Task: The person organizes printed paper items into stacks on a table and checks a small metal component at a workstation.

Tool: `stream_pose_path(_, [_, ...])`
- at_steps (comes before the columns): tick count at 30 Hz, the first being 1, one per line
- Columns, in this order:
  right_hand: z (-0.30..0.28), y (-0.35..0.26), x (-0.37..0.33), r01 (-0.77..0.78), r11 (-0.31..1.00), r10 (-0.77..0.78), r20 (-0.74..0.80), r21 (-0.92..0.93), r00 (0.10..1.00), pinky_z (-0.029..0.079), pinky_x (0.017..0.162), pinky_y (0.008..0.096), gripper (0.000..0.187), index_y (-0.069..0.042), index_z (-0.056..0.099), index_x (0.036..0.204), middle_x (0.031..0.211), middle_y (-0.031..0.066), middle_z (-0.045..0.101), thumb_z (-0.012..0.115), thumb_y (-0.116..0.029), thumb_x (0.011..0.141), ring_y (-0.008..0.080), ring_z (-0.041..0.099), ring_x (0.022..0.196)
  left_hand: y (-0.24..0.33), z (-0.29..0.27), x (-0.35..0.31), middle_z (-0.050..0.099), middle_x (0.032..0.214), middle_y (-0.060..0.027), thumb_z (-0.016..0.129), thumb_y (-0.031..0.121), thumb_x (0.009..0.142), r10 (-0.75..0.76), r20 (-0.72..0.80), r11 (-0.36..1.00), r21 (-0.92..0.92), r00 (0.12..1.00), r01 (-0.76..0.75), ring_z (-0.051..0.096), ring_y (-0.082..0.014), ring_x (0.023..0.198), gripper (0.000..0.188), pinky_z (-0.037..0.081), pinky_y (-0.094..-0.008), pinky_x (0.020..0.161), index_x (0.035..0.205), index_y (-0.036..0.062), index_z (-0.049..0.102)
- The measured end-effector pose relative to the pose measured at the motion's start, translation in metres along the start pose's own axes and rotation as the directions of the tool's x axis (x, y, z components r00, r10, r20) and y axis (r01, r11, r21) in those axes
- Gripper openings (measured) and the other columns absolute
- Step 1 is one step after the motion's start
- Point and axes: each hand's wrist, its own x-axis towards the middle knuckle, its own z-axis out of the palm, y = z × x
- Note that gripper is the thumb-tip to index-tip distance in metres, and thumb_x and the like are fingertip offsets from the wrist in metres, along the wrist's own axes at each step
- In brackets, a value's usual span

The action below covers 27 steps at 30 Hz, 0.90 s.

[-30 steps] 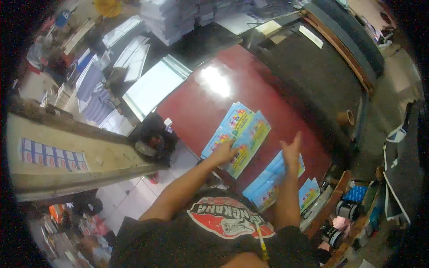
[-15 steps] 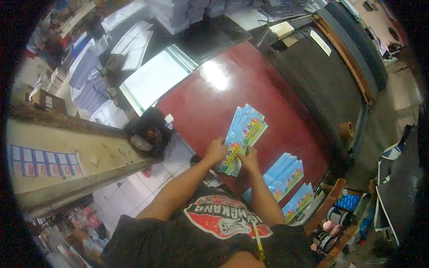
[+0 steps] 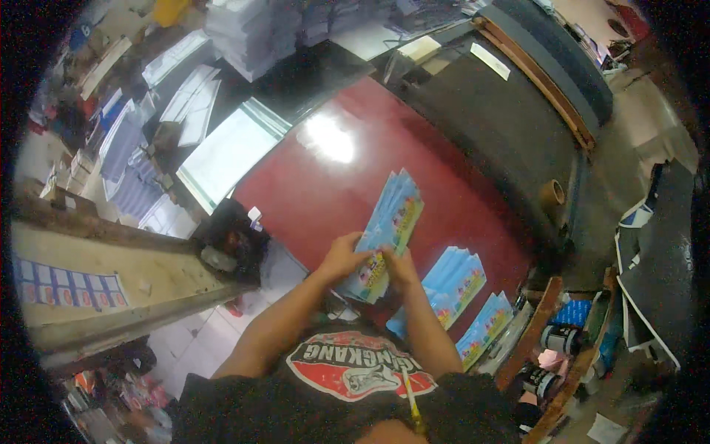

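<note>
My two bare hands are both grasping a loosely fanned bundle of light-blue printed sheets (image 3: 390,211), held between them over the near edge of a glossy red tabletop (image 3: 296,177). My left hand (image 3: 342,259) grips the bundle's left side, and my right hand (image 3: 400,268) grips its right side, with both thumbs on top. The bundle slants up and slightly to the right, its far end spread beyond my fingers.

Just right of my right hand lies a fanned pile of similar blue sheets (image 3: 458,280), partly covered by my right forearm (image 3: 433,329). A smaller blue pile (image 3: 487,325) sits beside it, farther right. Beyond that are dark jars (image 3: 560,340) in a wooden-sided tray (image 3: 541,311). Well ahead and left of my left hand rests a stack of white sheets (image 3: 231,152).
</note>
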Motion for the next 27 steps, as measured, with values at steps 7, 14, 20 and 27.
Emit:
stream_pose_path(7, [0.018, -0.041, -0.036, 0.042, 0.859, -0.13, 0.138, 0.51, 0.982, 0.056, 0.071, 0.0374, 0.05, -0.005, 0.041, 0.124, 0.102, 0.0079, 0.059, 0.066, -0.017, 0.082, 0.0228, 0.062, 0.085, 0.077, -0.008, -0.052, 0.06, 0.115, -0.0117, 0.062, 0.017, 0.085, 0.072, 0.1, 0.924, -0.381, 0.992, -0.028, 0.059, -0.0192, 0.1, 0.045, 0.046, -0.0318, 0.09, 0.124, -0.0017, 0.051])
stream_pose_path(14, [-0.005, -0.052, -0.053, 0.075, 0.784, -0.264, 0.221, 0.616, 0.939, 0.057, 0.066, 0.036, 0.054, -0.007, 0.038, 0.127, 0.105, 0.0074, 0.057, 0.066, -0.018, 0.082, 0.0225, 0.061, 0.087, 0.129, 0.007, -0.085, 0.055, 0.122, -0.0093, 0.059, 0.012, 0.087, 0.145, 0.188, 0.96, -0.265, 0.971, -0.092, 0.053, -0.0151, 0.107, 0.047, 0.043, -0.0302, 0.091, 0.129, -0.0028, 0.046])
stream_pose_path(20, [-0.018, -0.079, -0.091, 0.281, 0.747, -0.335, -0.024, 0.603, 0.942, 0.057, 0.066, 0.0376, 0.054, -0.009, 0.036, 0.128, 0.102, 0.0081, 0.058, 0.065, -0.012, 0.082, 0.0228, 0.061, 0.088, 0.139, 0.034, -0.088, 0.064, 0.106, -0.0117, 0.062, 0.015, 0.085, 0.278, 0.04, 0.959, -0.065, 0.96, -0.275, 0.061, -0.0177, 0.093, 0.037, 0.048, -0.0303, 0.081, 0.116, -0.0048, 0.057])
stream_pose_path(27, [-0.057, -0.077, -0.125, 0.38, 0.749, -0.361, -0.146, 0.542, 0.921, 0.056, 0.067, 0.042, 0.055, -0.009, 0.037, 0.126, 0.099, 0.0119, 0.06, 0.064, -0.001, 0.079, 0.0272, 0.064, 0.081, 0.137, 0.063, -0.086, 0.068, 0.086, -0.0092, 0.064, 0.018, 0.085, 0.212, -0.012, 0.977, 0.023, 0.977, -0.211, 0.062, -0.0109, 0.075, 0.025, 0.049, -0.0255, 0.069, 0.098, -0.0034, 0.066])
